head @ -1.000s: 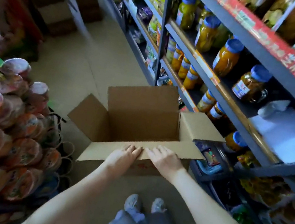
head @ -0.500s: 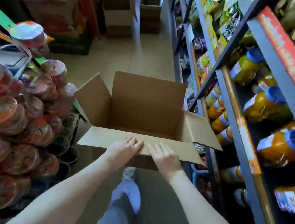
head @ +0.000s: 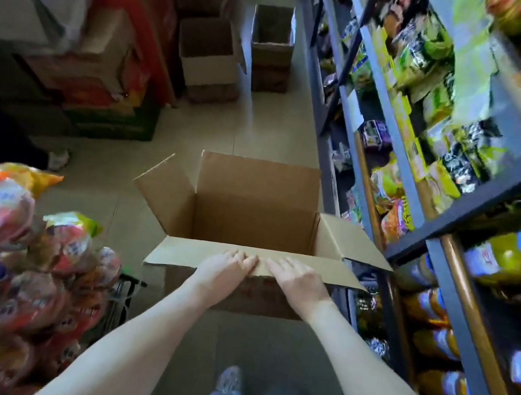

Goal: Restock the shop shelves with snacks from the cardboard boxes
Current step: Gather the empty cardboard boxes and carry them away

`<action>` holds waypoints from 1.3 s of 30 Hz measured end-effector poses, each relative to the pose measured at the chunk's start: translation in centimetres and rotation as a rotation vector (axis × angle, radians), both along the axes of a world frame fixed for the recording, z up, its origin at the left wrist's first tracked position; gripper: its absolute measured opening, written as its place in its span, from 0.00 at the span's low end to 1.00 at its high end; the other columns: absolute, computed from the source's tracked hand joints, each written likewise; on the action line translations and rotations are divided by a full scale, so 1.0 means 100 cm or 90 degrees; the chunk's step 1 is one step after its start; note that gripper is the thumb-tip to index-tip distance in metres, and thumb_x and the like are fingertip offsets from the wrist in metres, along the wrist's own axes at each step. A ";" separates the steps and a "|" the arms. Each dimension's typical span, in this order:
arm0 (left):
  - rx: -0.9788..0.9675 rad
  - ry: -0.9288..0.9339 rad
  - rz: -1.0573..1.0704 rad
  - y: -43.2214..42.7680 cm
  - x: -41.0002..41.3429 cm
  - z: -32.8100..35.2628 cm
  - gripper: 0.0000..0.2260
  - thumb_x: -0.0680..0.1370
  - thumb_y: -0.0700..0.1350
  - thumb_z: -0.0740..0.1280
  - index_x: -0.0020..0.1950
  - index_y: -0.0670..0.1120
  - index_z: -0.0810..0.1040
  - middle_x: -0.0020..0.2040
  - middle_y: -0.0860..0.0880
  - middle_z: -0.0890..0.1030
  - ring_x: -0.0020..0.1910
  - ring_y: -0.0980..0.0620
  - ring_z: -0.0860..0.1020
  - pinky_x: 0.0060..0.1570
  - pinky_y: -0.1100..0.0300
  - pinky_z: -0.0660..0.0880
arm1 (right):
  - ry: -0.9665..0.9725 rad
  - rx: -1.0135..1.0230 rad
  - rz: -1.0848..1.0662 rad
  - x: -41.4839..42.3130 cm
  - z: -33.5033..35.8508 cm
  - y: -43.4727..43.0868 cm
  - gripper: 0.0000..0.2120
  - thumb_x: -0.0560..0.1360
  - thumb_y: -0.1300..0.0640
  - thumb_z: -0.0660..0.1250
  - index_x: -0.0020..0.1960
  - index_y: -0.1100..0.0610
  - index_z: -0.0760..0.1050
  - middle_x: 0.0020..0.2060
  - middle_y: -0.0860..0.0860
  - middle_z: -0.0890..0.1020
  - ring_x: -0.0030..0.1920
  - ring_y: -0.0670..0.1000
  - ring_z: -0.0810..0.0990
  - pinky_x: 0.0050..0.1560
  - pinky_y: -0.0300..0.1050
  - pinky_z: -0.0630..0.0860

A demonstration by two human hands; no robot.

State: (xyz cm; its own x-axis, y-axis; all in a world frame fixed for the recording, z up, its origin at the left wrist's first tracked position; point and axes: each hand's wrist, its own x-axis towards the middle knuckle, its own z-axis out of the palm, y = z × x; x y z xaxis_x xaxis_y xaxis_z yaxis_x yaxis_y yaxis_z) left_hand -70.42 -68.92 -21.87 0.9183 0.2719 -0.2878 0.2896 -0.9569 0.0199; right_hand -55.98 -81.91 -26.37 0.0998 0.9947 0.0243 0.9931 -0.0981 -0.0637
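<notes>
One open cardboard box (head: 248, 216) in the aisle, four flaps spread. Two hands on its near flap (head: 339, 275), side by side: left hand (head: 225, 269) and right hand (head: 298, 279), fingers flat on top, not clenched; thumbs hidden. Right of box: shelves (head: 421, 205) of snack packets (head: 415, 61) and blue-lidded jars (head: 520, 257). Left of box: heap of bagged snacks (head: 32, 261). Beyond box: two more open cartons (head: 207, 59).

The cardboard box (head: 253, 220) has moved farther along the shelves (head: 458, 211).
</notes>
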 end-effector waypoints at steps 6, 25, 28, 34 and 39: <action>0.008 -0.011 0.013 0.131 0.124 -0.003 0.22 0.78 0.37 0.63 0.72 0.38 0.68 0.63 0.38 0.77 0.63 0.42 0.77 0.59 0.55 0.74 | -0.023 0.042 -0.005 0.125 -0.003 0.129 0.24 0.60 0.68 0.72 0.56 0.58 0.81 0.38 0.54 0.83 0.37 0.54 0.84 0.33 0.45 0.81; 0.064 0.003 0.134 0.607 0.465 0.031 0.25 0.81 0.38 0.59 0.77 0.42 0.55 0.73 0.42 0.67 0.69 0.46 0.70 0.63 0.57 0.70 | -0.080 0.071 0.114 0.489 0.029 0.645 0.27 0.60 0.70 0.79 0.58 0.60 0.81 0.41 0.56 0.85 0.37 0.55 0.85 0.32 0.47 0.82; 0.078 -0.045 0.103 0.702 0.505 0.016 0.26 0.78 0.36 0.65 0.75 0.40 0.61 0.67 0.40 0.72 0.64 0.45 0.75 0.57 0.55 0.77 | -0.091 0.068 0.130 0.530 0.029 0.731 0.27 0.58 0.68 0.80 0.56 0.59 0.82 0.38 0.54 0.84 0.35 0.53 0.84 0.31 0.44 0.81; 0.143 -0.001 0.120 0.847 0.566 -0.023 0.29 0.73 0.33 0.71 0.73 0.38 0.67 0.67 0.39 0.75 0.64 0.43 0.76 0.57 0.56 0.76 | -0.085 0.086 0.159 0.594 0.000 0.887 0.24 0.62 0.72 0.77 0.58 0.62 0.81 0.40 0.59 0.84 0.36 0.57 0.84 0.27 0.50 0.81; 0.201 -0.036 0.181 0.943 0.586 -0.085 0.31 0.56 0.31 0.81 0.59 0.37 0.81 0.52 0.38 0.83 0.49 0.40 0.83 0.45 0.51 0.80 | -0.100 0.100 0.236 0.626 -0.060 0.998 0.21 0.71 0.65 0.73 0.63 0.59 0.78 0.48 0.57 0.84 0.46 0.57 0.84 0.37 0.48 0.83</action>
State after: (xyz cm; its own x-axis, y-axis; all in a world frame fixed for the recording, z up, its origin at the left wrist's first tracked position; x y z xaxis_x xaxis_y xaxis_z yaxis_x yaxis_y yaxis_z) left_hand -11.82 25.39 -30.41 0.8064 0.5826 -0.1011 0.5492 -0.8013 -0.2375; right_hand 6.60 17.90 -32.34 -0.2812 0.9454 0.1649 0.9580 0.2666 0.1053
